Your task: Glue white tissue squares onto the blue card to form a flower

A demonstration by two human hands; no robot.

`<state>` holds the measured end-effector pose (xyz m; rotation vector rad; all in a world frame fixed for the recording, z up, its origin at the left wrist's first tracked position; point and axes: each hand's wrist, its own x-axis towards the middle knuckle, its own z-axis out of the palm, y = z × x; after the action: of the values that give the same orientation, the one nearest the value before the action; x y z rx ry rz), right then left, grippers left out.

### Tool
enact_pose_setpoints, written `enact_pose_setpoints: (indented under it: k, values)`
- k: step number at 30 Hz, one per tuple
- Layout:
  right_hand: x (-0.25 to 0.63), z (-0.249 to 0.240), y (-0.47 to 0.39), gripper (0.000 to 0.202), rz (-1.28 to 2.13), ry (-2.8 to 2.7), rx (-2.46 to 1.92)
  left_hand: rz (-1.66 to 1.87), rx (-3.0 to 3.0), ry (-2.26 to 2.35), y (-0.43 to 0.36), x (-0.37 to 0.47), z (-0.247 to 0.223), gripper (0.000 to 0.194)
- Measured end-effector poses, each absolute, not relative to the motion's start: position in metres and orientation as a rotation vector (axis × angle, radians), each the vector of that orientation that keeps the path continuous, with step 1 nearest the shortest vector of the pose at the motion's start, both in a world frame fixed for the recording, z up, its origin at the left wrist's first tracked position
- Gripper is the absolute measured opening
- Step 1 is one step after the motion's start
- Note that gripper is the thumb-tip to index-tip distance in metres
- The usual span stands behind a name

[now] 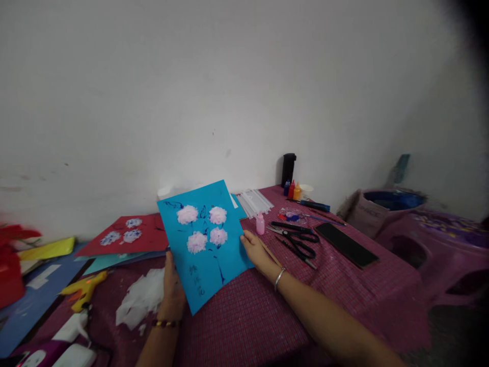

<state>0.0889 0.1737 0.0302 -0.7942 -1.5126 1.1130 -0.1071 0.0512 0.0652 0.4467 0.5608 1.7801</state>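
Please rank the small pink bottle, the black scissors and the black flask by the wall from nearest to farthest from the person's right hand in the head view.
From the right hand:
1. Small pink bottle, just above the fingers.
2. Black scissors, to its right on the cloth.
3. Black flask, far back against the wall.

Illumination is dim and even, without glare. The upper right corner vignettes to black. Left-edge objects are blurred and stretched.
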Motion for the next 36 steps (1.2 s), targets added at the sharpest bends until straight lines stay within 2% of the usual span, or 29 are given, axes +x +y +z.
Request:
enact_pose_setpoints:
  k: [6,21,36]
  values:
    - [0.090,0.033,0.172,0.025,1.128,-1.492,-0.781,1.767,0.471,0.533,0.053,-0.111,0.059,0.057]
    - [0.093,0.026,0.182,0.024,1.182,-1.374,-0.816,1.675,0.403,0.882,0.049,-0.104,0.072,0.057]
    - [0.093,0.026,0.179,0.023,1.159,-1.434,-0.843,1.700,0.478,0.644,0.053,-0.104,0.068,0.053]
